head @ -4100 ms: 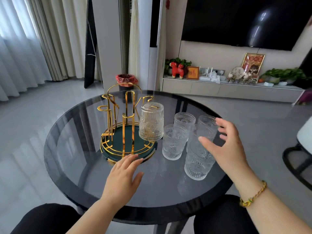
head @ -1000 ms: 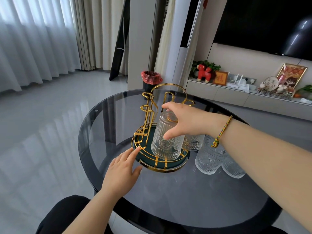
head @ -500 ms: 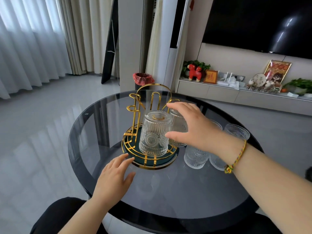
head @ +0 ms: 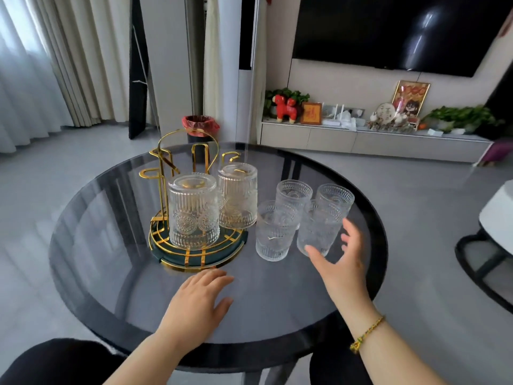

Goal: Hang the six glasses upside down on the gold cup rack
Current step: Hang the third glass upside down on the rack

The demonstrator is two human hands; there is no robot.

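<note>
Rack: gold cup rack (head: 194, 245) at 10 o'clock on the round glass table (head: 116, 273), two inverted glasses (head: 193, 215) hung on it.
Upright glasses (head: 274, 232): four clustered at 1 o'clock, beside the rack.
Right hand (head: 340, 266): open, fingers spread at the nearest-right glass, not gripping.
Left hand (head: 198, 301): flat, empty, at 6 o'clock before the rack.

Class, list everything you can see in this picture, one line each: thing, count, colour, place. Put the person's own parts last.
Cup rack: one, gold wire on a dark green base, left of centre on the table.
Hung glasses: two, clear ribbed, upside down on the rack.
Standing glasses: four, clear, upright in a cluster right of the rack.
Table: one, round, dark smoked glass.
Bin: one, red liner, on the floor behind the table.
Television: one, black, on the wall.
Left hand: flat on the table, before the rack.
Right hand: open, at the nearest right glass, yellow bracelet on its wrist.
</note>
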